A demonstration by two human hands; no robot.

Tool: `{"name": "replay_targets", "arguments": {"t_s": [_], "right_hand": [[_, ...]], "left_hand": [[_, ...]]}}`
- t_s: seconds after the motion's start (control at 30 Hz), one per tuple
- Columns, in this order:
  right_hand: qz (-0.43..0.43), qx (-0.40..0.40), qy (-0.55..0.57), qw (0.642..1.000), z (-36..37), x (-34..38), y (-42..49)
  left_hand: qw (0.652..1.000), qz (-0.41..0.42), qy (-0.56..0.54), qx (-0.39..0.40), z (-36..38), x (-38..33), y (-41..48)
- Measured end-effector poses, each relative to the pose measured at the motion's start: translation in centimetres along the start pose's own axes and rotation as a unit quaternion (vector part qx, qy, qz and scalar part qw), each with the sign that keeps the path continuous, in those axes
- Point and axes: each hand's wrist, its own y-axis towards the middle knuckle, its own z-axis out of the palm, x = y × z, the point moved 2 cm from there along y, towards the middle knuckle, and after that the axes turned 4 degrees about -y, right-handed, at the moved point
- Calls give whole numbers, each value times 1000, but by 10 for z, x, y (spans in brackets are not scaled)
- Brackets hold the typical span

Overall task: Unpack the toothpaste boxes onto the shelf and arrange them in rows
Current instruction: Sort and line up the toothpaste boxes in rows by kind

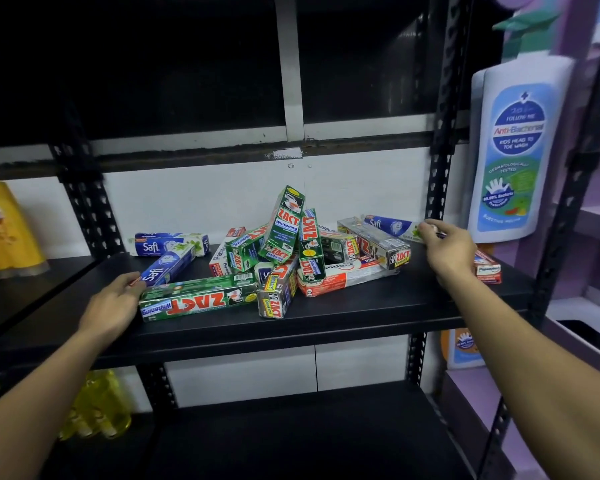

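First-person view of a black metal shelf (361,313) at about chest height, with a white wall behind it. A loose pile of toothpaste boxes (291,258) lay jumbled across the middle of the shelf, not in rows.

At the near left edge of the pile lay a long green Zact box (201,299), flat and lengthwise along the shelf front. The left hand (113,303) rested against its left end with the thumb towards the top. The fingers were hidden behind the hand, so it was unclear whether they gripped the box.

Just beyond that hand lay two blue Safi boxes (168,256), one angled across the other. In the centre, another green Zact box (284,223) leaned steeply upright on the heap. Beside it, more green boxes, a silver Zact box (374,244) and a red and white Pepsodent box (340,277) overlapped.

At the far right of the pile, a blue and white Safi box (390,225) lay atop the silver one. The right hand (445,247) reached in over the shelf, its fingertips (426,227) narrowly closed on that box's right end. Behind the right wrist a small Pepsodent box (487,268) lay apart from the pile, near the shelf's right end.

To the right stood a large white wash bottle (513,150) with a blue label. On the left neighbouring shelf sat yellow packs (7,230). Below, a lower black shelf (291,427) showed, with yellow bottles (97,407) to its left.
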Motion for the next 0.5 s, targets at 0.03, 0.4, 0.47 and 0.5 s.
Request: {"name": "replay_targets", "arguments": {"t_s": [0.03,0.4,0.47,0.5], "right_hand": [[-9,-9,6,1000,0,7,-2],[-206,64,58,975,39,122,-55],[-226,108,65,966,61,141,-79],[-239,129,63,960,73,151,-92]], "left_hand": [[1000,1,-1,1,0,1,0],[999,32,32,21,-6,4,3],[998,36,47,29,-12,7,1],[997,34,58,29,-16,8,0]]}}
